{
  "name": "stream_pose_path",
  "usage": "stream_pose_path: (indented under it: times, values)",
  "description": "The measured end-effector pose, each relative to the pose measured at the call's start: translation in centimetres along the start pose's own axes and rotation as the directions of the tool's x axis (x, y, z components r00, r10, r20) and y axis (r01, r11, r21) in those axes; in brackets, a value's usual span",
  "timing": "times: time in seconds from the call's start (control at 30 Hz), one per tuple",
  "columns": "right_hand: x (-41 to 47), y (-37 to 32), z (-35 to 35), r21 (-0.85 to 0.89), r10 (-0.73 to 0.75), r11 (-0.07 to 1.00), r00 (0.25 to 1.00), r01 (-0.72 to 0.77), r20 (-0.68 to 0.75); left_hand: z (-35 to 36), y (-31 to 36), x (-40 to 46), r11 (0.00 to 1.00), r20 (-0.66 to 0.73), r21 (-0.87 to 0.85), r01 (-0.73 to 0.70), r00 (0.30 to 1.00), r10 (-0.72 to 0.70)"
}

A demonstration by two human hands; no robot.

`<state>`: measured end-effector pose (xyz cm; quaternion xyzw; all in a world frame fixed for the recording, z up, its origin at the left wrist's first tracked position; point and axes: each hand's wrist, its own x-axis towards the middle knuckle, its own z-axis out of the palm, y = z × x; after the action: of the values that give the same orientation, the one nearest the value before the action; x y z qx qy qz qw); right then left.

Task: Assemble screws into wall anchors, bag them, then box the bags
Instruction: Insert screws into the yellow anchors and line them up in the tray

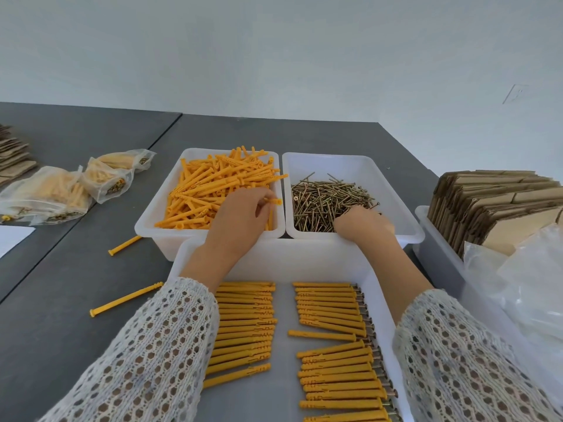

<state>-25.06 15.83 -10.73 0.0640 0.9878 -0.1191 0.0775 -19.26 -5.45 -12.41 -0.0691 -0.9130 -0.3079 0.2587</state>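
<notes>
My left hand (243, 220) reaches into the white plastic bin of loose orange plastic wall anchors (213, 193), its grip pinching one anchor (272, 201) whose long axis runs left to right, tip toward the white bin of brass-coloured screws (329, 202) just beside it. My right hand (364, 223) is buried in those screws, fingers curled down; I cannot tell whether it has one. Finished pieces lie in rows in the near white tray (283, 354) on the grey bench (76, 284).
</notes>
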Motion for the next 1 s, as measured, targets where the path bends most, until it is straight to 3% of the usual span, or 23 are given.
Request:
stream_pose_path:
  times: [0.2,0.33,0.47,0.57,0.7,0.8,0.87,1.0]
  values:
    - [0.1,0.2,-0.3,0.035,-0.034,0.999,0.998,0.032,0.050,-0.1,0.2,-0.2,0.986,-0.049,0.113,-0.124,0.990,0.130]
    - [0.0,0.3,-0.2,0.065,-0.036,0.997,0.999,0.036,0.004,0.0,0.2,-0.2,0.982,-0.055,0.163,-0.091,0.993,0.101]
    - [0.1,0.5,0.1,0.144,-0.062,0.986,0.990,0.079,-0.123,0.0,0.1,-0.2,0.983,-0.038,0.154,-0.103,0.993,0.110]
    - [-0.1,0.4,0.5,0.284,-0.136,0.930,0.934,0.235,-0.330,0.0,0.1,-0.2,0.982,-0.018,0.149,-0.120,0.992,0.124]
    - [-1.1,-0.9,-0.1,0.521,-0.142,0.721,0.834,0.456,-0.533,0.1,0.2,-0.3,0.987,-0.002,0.114,-0.116,0.993,0.117]
    - [-2.0,-2.0,-0.7,0.778,-0.050,0.410,0.863,0.476,-0.502,0.0,0.3,-0.3,0.989,0.008,0.100,-0.111,0.994,0.110]
    - [-2.8,-2.6,-0.9,0.852,-0.022,0.227,0.877,0.473,-0.481,0.0,0.3,-0.3,0.989,0.010,0.101,-0.112,0.994,0.111]
    - [-3.9,-3.6,-0.6,0.875,-0.006,0.056,0.877,0.480,-0.481,0.1,0.4,-0.2,0.988,0.018,0.105,-0.115,0.993,0.114]
